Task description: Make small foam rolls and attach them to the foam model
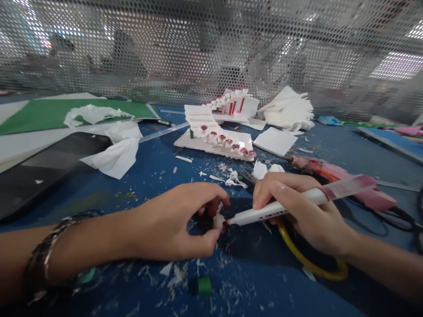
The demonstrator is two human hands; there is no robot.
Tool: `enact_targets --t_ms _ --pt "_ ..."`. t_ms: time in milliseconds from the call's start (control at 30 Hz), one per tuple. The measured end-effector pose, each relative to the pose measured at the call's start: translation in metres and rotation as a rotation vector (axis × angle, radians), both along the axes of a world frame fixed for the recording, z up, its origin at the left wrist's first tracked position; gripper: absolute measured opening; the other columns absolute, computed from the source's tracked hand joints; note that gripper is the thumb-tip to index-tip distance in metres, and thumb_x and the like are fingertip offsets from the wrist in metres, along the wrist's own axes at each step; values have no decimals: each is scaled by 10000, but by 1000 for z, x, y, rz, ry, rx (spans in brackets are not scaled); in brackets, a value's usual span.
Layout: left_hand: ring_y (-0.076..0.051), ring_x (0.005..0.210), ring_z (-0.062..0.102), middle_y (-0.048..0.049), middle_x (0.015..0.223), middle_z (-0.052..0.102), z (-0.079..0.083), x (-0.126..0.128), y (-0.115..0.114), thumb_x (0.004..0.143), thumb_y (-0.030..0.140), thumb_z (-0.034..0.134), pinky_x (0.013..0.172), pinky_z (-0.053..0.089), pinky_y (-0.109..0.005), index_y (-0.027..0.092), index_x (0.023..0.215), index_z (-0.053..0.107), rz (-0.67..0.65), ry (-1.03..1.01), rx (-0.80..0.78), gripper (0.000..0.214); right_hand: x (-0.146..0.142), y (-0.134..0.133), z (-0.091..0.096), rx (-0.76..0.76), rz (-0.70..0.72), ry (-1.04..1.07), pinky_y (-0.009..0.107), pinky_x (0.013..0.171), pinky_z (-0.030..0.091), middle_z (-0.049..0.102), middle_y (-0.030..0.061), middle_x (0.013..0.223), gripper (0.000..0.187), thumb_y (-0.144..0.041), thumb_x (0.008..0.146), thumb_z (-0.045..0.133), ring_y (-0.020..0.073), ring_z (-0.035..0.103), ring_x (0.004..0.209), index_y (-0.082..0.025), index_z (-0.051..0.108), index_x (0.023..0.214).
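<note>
My left hand (175, 220) pinches a small white foam piece (218, 221) just above the blue mat (139, 185), fingers curled round it. My right hand (300, 207) grips a white marker (297, 202) with a red end, its tip touching the foam piece. A bracelet sits on my left wrist. Behind the hands stands a white foam staircase model (214, 134) with several red-topped white pieces along its steps.
A black tablet (46, 169) and crumpled tissue (114, 156) lie at the left, a green cutting mat (42, 114) beyond. White foam sheets (287, 110), a pink tool (357, 189), a yellow loop (313, 264), a green cap (204, 285) and foam scraps are scattered about. A perforated metal screen (211, 48) backs the desk.
</note>
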State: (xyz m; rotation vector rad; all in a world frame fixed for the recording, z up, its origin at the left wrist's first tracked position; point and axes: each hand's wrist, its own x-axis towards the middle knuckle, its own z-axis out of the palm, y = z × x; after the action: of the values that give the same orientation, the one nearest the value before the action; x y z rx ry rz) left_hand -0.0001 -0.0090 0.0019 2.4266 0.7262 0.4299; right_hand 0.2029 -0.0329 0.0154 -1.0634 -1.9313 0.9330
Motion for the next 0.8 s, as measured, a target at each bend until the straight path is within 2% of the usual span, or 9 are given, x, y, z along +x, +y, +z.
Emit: enact_targets --t_ms 133,233,467,633,800 --pt "-70 601 459 42 701 521 0 0 1 678 117 488 547 366 -149 181 776 492 -15 -10 -5 117 0 -1 1 62 21 -72 203 426 345 491 -9 506 326 -243 829 359 77 446 459 -177 547 571" --pt "-66 578 446 50 665 508 0 1 3 643 82 483 537 355 -148 178 726 482 -34 -5 37 127 0 -2 2 73 43 -112 214 446 346 508 -6 526 312 -231 822 363 83 457 483 -179 546 574" --pt "-82 634 474 36 702 525 -1 3 3 636 84 478 586 362 -167 175 701 486 -63 5 98 112 1 2 -2 -108 9 99 180 354 336 490 -10 493 345 -301 831 368 71 444 412 -186 558 568" --pt "-85 642 474 34 711 526 -2 3 4 647 89 480 594 360 -170 177 715 486 -72 5 88 111 0 2 -1 -106 -15 46 171 366 352 490 -10 485 334 -283 819 390 63 440 406 -176 555 548" --pt "-95 648 477 29 712 526 -3 2 4 655 97 469 601 364 -183 182 706 484 -72 12 83 100 -1 2 0 -129 -23 80 171 350 349 486 -13 476 346 -315 816 388 65 439 394 -182 548 540"
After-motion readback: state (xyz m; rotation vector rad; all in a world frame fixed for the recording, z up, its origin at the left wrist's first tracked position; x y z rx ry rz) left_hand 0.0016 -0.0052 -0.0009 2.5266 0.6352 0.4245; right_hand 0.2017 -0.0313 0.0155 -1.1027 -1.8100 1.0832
